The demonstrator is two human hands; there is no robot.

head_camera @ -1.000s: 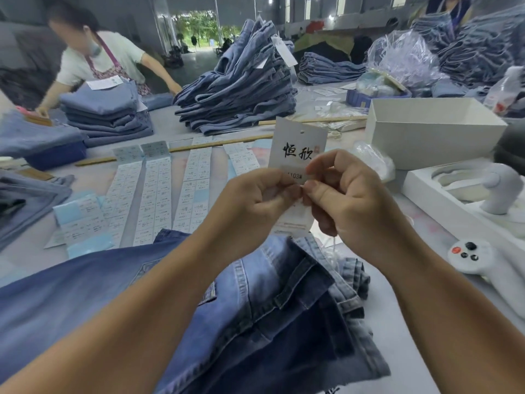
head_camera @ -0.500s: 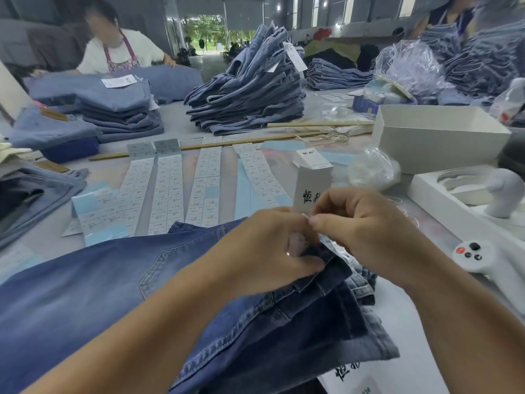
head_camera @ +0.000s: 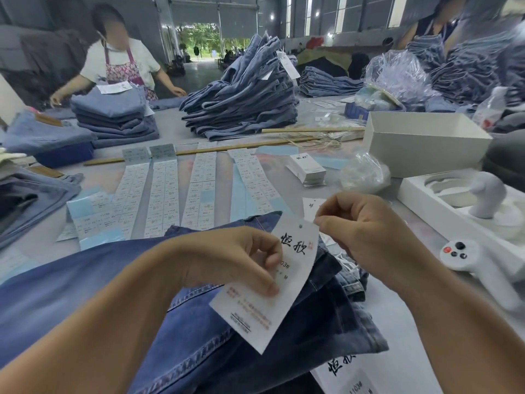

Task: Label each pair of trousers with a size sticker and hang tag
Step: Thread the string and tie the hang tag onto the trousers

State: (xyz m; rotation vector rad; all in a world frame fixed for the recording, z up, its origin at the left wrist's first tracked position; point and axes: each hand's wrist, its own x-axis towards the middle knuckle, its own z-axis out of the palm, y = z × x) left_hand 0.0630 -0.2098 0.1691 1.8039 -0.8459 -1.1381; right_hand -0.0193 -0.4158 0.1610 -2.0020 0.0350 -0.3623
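Denim trousers [head_camera: 176, 302] are spread across the near part of the bench [head_camera: 377, 294], the waistband end lying towards the right. Above them a white hang tag [head_camera: 287, 282] is held, tilted, its printed face turned to the camera. The tag is pinched by the left hand [head_camera: 241, 260]: the grip is closed on the tag's left edge, thumb on the face and fingers behind. The right hand [head_camera: 360, 226] is held just beside the tag's upper corner, its thumb and forefinger pressed together; whether anything is gripped between them cannot be told. White cord [head_camera: 348, 261] is seen lying on the denim under that hand. Long strips of size stickers [head_camera: 164, 191] are laid out side by side farther back on the bench, and a small stack of tags [head_camera: 308, 170] is placed to their right. More tags [head_camera: 349, 373] are seen at the near edge. A tall pile of jeans [head_camera: 244, 92] stands behind.
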